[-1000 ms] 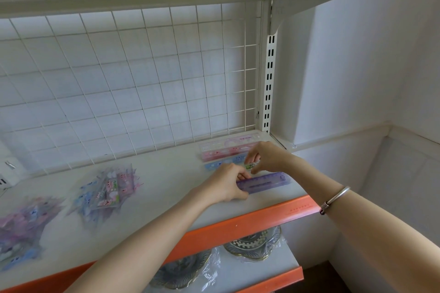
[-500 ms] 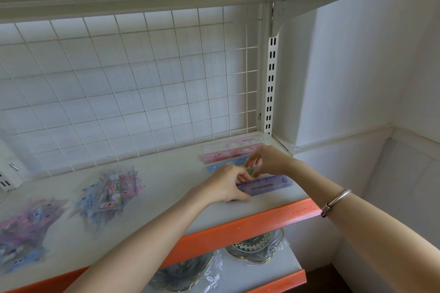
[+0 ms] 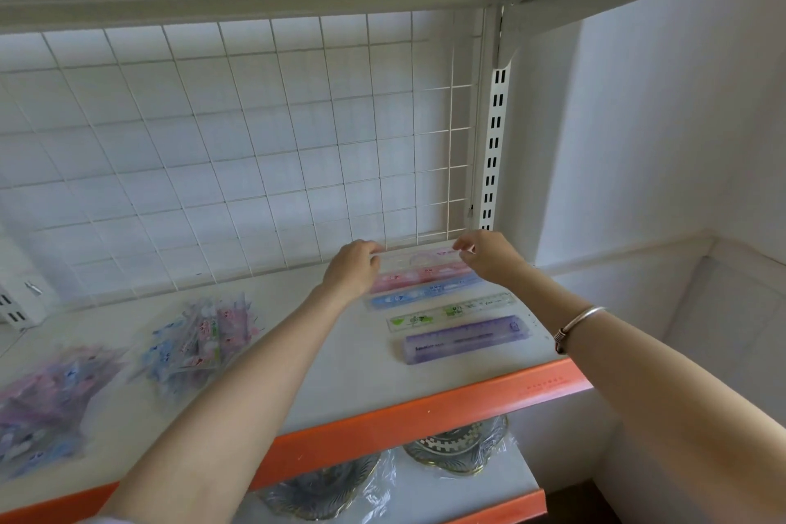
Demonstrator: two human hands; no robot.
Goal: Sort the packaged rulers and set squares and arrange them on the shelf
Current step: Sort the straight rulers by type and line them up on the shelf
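— Five rulers are lying in a row at the right end of the shelf (image 3: 331, 362). Which one are you handling?

— I'm working the rearmost, the clear ruler (image 3: 419, 256), just in front of the wire grid (image 3: 238, 149). My left hand (image 3: 353, 268) is pinching its left end, fingers curled over it; my right hand (image 3: 489, 255) is pinching the right end between thumb and fingertips.

— How should the step go?

— I'm judging it best to hold both ends level and nudge it square, keeping its edge parallel to the pink ruler (image 3: 421, 276) beside it, without dragging the neighbours.

— Which way is it pointing?

— Its long axis is running left to right along the shelf, the right end tilting slightly toward the back. The blue ruler (image 3: 425, 291), green ruler (image 3: 451, 312) and purple ruler (image 3: 468, 339) are lying the same way, stepping toward the front lip.

— And the rest?

— Two packet piles (image 3: 200, 336) are waiting unsorted, well apart on the left.
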